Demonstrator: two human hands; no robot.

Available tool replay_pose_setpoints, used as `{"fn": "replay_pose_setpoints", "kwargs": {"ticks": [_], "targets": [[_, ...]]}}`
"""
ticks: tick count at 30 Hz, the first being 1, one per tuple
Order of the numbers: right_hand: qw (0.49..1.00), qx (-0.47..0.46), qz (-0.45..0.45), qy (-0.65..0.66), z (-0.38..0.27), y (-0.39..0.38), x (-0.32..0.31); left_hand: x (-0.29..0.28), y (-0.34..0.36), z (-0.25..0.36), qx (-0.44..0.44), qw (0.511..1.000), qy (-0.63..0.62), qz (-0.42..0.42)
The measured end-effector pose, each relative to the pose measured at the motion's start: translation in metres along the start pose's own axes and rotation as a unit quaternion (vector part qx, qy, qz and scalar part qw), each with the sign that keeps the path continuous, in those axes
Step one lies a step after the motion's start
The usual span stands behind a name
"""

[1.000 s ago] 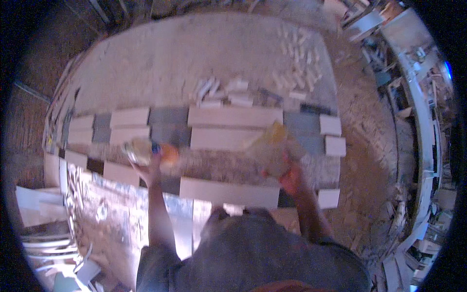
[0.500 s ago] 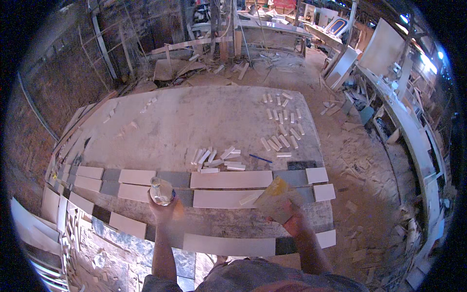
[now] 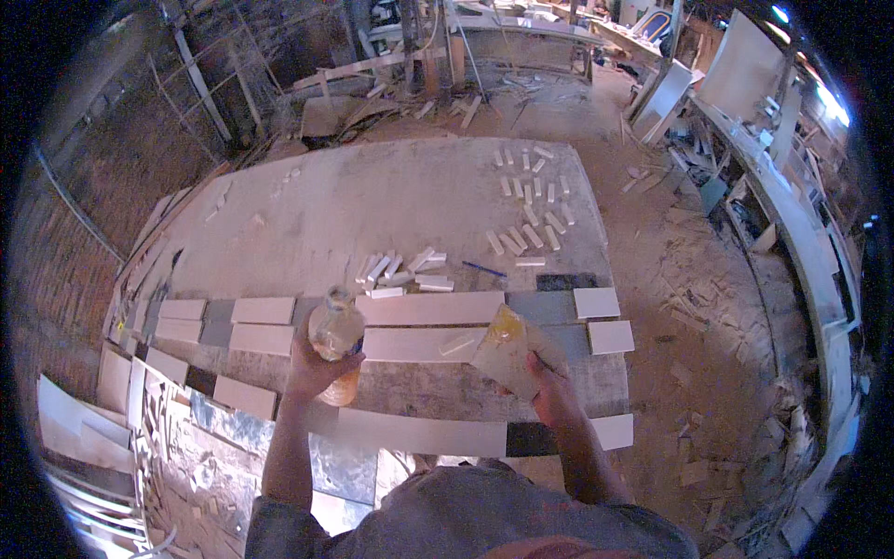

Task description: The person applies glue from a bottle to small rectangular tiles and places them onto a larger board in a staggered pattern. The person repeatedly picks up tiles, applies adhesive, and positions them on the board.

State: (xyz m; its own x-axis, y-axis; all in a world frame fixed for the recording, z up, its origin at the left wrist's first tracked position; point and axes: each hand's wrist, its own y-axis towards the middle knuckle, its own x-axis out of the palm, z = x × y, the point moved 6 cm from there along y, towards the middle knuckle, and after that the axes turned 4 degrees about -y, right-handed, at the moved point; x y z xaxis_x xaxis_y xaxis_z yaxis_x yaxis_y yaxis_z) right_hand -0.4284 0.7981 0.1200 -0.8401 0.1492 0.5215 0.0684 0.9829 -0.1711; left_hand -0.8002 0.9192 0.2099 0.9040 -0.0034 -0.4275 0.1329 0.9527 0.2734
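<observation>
My left hand (image 3: 310, 371) is wrapped round a clear plastic bottle (image 3: 336, 324) with orange-yellow contents near its lower end. The bottle is raised above the near part of the worktable. In my right hand (image 3: 553, 389) is a flat, angular piece of board (image 3: 507, 352) with a yellow, wet-looking smear on its upper face. Just left of that piece, a small white wooden block (image 3: 456, 346) lies on a pale board strip (image 3: 410, 343). Another long pale strip (image 3: 433, 309) runs parallel behind it, with grey and dark sections between the shorter strips.
On the large worktable (image 3: 307, 210), small white blocks (image 3: 396, 268) lie in a heap, and several more (image 3: 531, 238) are spread at the right. A blue pen (image 3: 484, 269) rests between them. Scraps litter the floor (image 3: 670, 279); a cluttered bench (image 3: 792, 214) stands along the right.
The bottle has come up closer to me and tilted, showing more of its side. The board piece has shifted slightly left and up. My view has tipped a little.
</observation>
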Motion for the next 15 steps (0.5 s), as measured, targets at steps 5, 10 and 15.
{"fn": "replay_pose_setpoints", "kwargs": {"ticks": [5, 10, 15], "targets": [[0.988, -0.041, 0.069, -0.132, -0.002, -0.008, -0.002, 0.018, 0.01, 0.024, 0.032, 0.996, -0.015, -0.077], [0.936, -0.073, 0.052, -0.341, 0.014, -0.018, 0.004, 0.023, 0.017, 0.028, -0.007, 0.991, 0.057, -0.119], [0.848, -0.222, 0.01, -0.482, 0.013, -0.021, 0.039, 0.027, 0.03, 0.072, 0.053, 0.964, 0.188, -0.182]]}}
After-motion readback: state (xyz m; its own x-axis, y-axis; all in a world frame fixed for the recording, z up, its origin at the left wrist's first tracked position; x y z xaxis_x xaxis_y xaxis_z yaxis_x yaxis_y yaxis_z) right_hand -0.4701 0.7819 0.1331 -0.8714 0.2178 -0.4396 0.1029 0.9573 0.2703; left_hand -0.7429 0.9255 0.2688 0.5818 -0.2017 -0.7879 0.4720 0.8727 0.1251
